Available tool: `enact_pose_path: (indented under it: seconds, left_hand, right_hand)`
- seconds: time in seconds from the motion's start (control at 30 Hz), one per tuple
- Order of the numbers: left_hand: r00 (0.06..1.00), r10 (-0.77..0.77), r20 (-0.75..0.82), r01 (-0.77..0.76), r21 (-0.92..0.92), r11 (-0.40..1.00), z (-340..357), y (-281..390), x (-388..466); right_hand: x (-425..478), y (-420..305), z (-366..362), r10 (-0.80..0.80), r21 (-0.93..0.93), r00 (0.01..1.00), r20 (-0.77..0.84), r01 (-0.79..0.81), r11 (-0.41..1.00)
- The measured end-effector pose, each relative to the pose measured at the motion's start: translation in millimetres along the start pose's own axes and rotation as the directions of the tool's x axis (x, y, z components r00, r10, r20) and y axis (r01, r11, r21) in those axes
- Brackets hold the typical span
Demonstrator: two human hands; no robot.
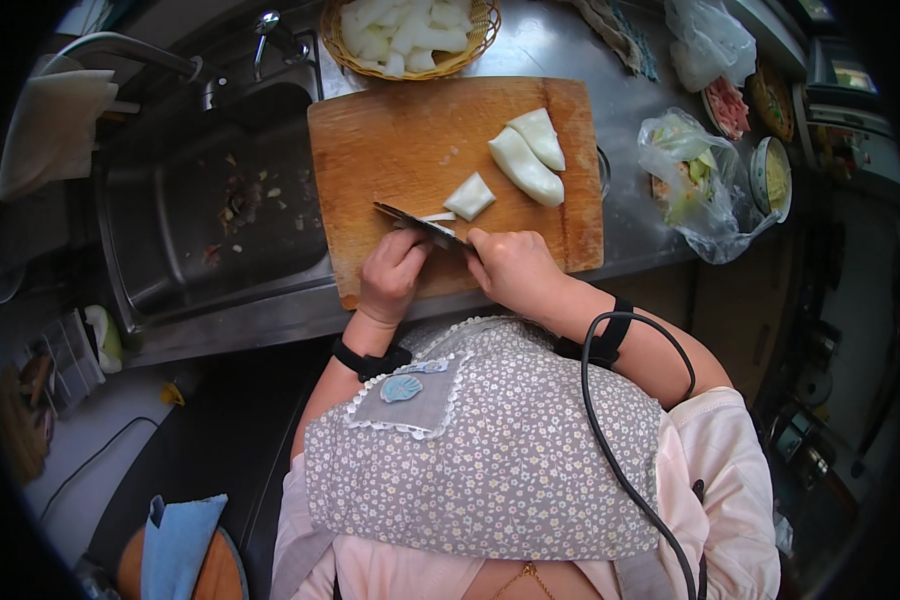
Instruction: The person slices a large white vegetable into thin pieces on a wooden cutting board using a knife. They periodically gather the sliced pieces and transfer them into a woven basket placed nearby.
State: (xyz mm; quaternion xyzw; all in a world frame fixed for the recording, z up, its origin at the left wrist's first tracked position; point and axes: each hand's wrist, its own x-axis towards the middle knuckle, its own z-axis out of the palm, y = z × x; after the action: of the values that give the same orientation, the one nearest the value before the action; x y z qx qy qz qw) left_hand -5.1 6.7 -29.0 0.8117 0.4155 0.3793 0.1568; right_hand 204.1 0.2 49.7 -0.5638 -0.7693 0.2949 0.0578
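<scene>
My right hand [517, 262] grips the handle of a kitchen knife [424, 222], its blade edge down over a wooden cutting board [390, 142]. Curled fingers of my left hand [394, 274] press a pale vegetable piece against the near side of the blade; most of that piece is hidden. Beyond the blade lies a thin cut slice [441, 216]. A small white chunk [469, 196] rests just past it. Two larger peeled pieces of white, gourd-like vegetable, a curved one [525, 166] and a wedge [540, 137], lie side by side towards the board's right.
A wicker basket [334, 37] of white slices stands behind the board. To the left is a metal sink [150, 225] with food scraps and a faucet [135, 49]. On the right counter are a plastic bag of vegetables [690, 172], a plate of raw meat [726, 105] and a bowl [778, 180].
</scene>
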Motion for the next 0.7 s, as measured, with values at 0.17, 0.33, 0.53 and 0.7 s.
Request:
enact_pose_path:
  seconds: [0.17, 0.33, 0.53, 0.7]
  left_hand:
    - [1.0, 0.015, -0.025, -0.014, 0.019, 1.0, -3, 1, 2]
    - [0.999, 0.005, -0.037, -0.004, 0.018, 1.0, 1, -2, -3]
    - [1.0, -0.006, -0.018, 0.007, 0.027, 1.0, 0, -1, -2]
    - [1.0, -0.012, -0.02, 0.013, 0.027, 1.0, 0, 0, -1]
  right_hand:
    - [-7, 2, -14, 0.03, 0.065, 0.998, -0.055, -0.026, 0.998]
    - [-26, -8, -40, 0.039, 0.068, 0.998, 0.042, -0.042, 0.997]
    - [-26, -5, -36, 0.036, 0.085, 0.998, 0.057, -0.041, 0.996]
    - [-18, -3, -34, 0.029, 0.066, 0.997, 0.066, -0.034, 0.997]
